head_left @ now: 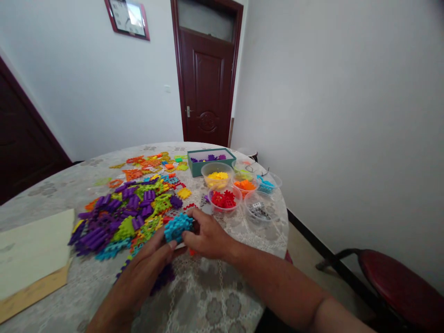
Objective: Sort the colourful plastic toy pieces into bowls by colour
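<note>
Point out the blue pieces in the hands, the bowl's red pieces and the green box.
Blue pieces (178, 225): head view, middle of the cluster.
Red pieces (225, 199): head view, middle of the heap.
Green box (196, 170): head view, outer wall.

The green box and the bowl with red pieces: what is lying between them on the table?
In the head view, a clear bowl of yellow pieces stands between the green box and the red pieces' bowl.

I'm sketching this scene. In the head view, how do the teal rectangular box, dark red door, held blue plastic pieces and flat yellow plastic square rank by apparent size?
Largest to smallest:
Dark red door
Teal rectangular box
Held blue plastic pieces
Flat yellow plastic square
</note>
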`<move>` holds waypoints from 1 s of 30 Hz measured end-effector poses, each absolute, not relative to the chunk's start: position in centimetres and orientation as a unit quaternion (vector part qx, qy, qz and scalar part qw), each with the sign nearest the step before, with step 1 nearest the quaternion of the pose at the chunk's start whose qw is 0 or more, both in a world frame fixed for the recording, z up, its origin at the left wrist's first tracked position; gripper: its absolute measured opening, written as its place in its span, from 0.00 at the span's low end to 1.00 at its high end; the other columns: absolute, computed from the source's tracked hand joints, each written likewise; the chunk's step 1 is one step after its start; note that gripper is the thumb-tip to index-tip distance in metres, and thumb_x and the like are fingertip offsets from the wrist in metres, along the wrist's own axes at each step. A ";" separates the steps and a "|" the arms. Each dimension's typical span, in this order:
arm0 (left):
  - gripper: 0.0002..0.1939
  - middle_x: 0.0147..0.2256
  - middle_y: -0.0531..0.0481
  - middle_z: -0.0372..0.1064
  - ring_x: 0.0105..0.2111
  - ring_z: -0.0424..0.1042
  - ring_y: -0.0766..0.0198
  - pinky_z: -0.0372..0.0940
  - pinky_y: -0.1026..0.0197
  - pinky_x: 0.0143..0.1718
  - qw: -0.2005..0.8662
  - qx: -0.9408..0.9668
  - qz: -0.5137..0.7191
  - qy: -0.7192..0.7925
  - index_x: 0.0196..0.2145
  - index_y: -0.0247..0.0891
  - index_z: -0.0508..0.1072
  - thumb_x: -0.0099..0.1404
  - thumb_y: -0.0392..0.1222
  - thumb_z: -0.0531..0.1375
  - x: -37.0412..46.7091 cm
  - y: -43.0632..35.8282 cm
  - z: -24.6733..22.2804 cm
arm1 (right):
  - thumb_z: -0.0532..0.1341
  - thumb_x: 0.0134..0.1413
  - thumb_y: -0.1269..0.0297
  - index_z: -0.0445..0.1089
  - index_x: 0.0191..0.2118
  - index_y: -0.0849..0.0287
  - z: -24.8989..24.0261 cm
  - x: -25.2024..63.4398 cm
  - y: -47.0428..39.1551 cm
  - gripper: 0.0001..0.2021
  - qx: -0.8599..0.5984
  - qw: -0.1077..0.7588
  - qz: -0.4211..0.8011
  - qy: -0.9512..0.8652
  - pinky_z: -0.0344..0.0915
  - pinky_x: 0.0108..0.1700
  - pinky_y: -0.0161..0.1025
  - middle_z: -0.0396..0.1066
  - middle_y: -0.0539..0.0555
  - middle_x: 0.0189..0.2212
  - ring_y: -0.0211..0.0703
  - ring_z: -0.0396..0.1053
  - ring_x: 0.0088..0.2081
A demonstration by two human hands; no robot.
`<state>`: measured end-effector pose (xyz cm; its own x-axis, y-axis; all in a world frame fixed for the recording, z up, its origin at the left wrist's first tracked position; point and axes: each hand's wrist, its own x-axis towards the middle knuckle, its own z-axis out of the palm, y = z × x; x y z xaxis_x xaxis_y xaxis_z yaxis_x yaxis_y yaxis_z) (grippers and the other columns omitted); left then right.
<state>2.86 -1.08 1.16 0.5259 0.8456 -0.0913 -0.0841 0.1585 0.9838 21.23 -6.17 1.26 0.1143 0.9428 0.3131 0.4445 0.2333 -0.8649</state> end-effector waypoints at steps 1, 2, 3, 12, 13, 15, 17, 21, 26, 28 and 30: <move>0.34 0.59 0.39 0.74 0.56 0.76 0.39 0.75 0.43 0.53 0.695 0.543 0.330 0.335 0.60 0.43 0.74 0.57 0.52 0.72 2.7 -1.0 1.3 | 0.64 0.55 0.67 0.68 0.46 0.53 2.1 21.9 -6.5 0.12 -0.570 0.488 0.243 -0.615 0.62 0.33 0.33 0.68 0.44 0.31 0.37 0.65 0.30; 0.35 0.60 0.38 0.73 0.56 0.76 0.39 0.75 0.43 0.54 0.711 0.536 0.319 0.326 0.62 0.44 0.73 0.58 0.52 0.72 2.5 -0.8 1.4 | 0.64 0.56 0.65 0.68 0.46 0.53 3.0 22.9 -6.8 0.11 -0.576 0.490 0.230 -0.612 0.62 0.33 0.33 0.69 0.45 0.31 0.37 0.66 0.30; 0.36 0.60 0.38 0.73 0.56 0.76 0.40 0.75 0.43 0.53 0.718 0.531 0.316 0.321 0.63 0.44 0.71 0.59 0.52 0.71 2.2 -0.6 1.6 | 0.64 0.57 0.64 0.68 0.46 0.53 3.9 24.0 -7.2 0.11 -0.584 0.495 0.213 -0.607 0.62 0.33 0.33 0.69 0.45 0.31 0.37 0.66 0.30; 0.32 0.44 0.42 0.81 0.45 0.81 0.48 0.79 0.53 0.42 0.686 0.469 0.430 0.353 0.53 0.38 0.76 0.52 0.51 0.74 0.7 1.6 2.0 | 0.62 0.59 0.60 0.70 0.56 0.58 8.0 43.1 -9.3 0.20 -0.803 0.369 -0.110 -0.455 0.67 0.42 0.39 0.78 0.56 0.40 0.46 0.74 0.37; 0.31 0.43 0.42 0.81 0.44 0.81 0.50 0.79 0.53 0.41 0.683 0.466 0.435 0.357 0.52 0.37 0.76 0.52 0.51 0.75 0.7 1.6 1.9 | 0.62 0.59 0.60 0.69 0.58 0.59 8.0 45.3 -9.3 0.22 -0.834 0.322 -0.115 -0.432 0.67 0.44 0.40 0.79 0.59 0.44 0.48 0.75 0.40; 0.30 0.42 0.44 0.81 0.43 0.81 0.51 0.79 0.54 0.40 0.678 0.464 0.440 0.361 0.50 0.37 0.77 0.52 0.50 0.75 0.8 1.5 2.0 | 0.62 0.60 0.61 0.67 0.62 0.61 7.7 48.7 -9.2 0.25 -0.881 0.239 -0.113 -0.392 0.67 0.48 0.41 0.78 0.64 0.49 0.52 0.76 0.46; 0.29 0.41 0.44 0.81 0.41 0.81 0.53 0.79 0.55 0.39 0.675 0.464 0.442 0.365 0.49 0.38 0.77 0.52 0.50 0.75 0.8 1.5 2.0 | 0.63 0.59 0.63 0.68 0.62 0.64 7.3 51.0 -8.9 0.26 -0.902 0.195 -0.101 -0.373 0.67 0.49 0.41 0.78 0.67 0.50 0.54 0.76 0.49; 0.29 0.41 0.45 0.80 0.39 0.80 0.54 0.79 0.57 0.37 0.668 0.459 0.452 0.372 0.48 0.38 0.78 0.51 0.51 0.75 0.5 1.6 2.1 | 0.65 0.56 0.62 0.72 0.58 0.66 6.3 52.7 -8.1 0.24 -0.909 0.178 -0.079 -0.369 0.68 0.47 0.39 0.79 0.68 0.48 0.53 0.77 0.47; 0.26 0.41 0.47 0.80 0.37 0.80 0.57 0.79 0.58 0.36 0.656 0.452 0.477 0.372 0.47 0.39 0.79 0.51 0.49 0.75 -0.4 2.3 1.8 | 0.63 0.58 0.60 0.73 0.58 0.65 5.6 51.9 -7.6 0.24 -0.901 0.194 -0.086 -0.378 0.68 0.49 0.40 0.80 0.67 0.48 0.52 0.77 0.48; 0.25 0.42 0.47 0.79 0.37 0.79 0.58 0.79 0.58 0.36 0.653 0.452 0.483 0.369 0.47 0.39 0.79 0.52 0.48 0.74 -0.7 2.6 1.6 | 0.61 0.60 0.62 0.75 0.56 0.65 5.7 51.5 -7.7 0.21 -0.895 0.209 -0.101 -0.380 0.68 0.51 0.40 0.79 0.66 0.49 0.51 0.77 0.49; 0.24 0.42 0.47 0.79 0.36 0.78 0.59 0.78 0.59 0.35 0.649 0.448 0.495 0.365 0.46 0.39 0.79 0.52 0.48 0.74 -0.9 2.7 1.6 | 0.58 0.61 0.65 0.76 0.55 0.64 6.1 51.0 -8.0 0.20 -0.887 0.225 -0.118 -0.385 0.67 0.53 0.40 0.79 0.65 0.50 0.50 0.77 0.50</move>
<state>-0.95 2.70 1.61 0.2432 0.9695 -0.0312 -0.3151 0.1094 0.9427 50.95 -7.96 6.06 0.6754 0.6309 0.3818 0.7366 -0.6020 -0.3082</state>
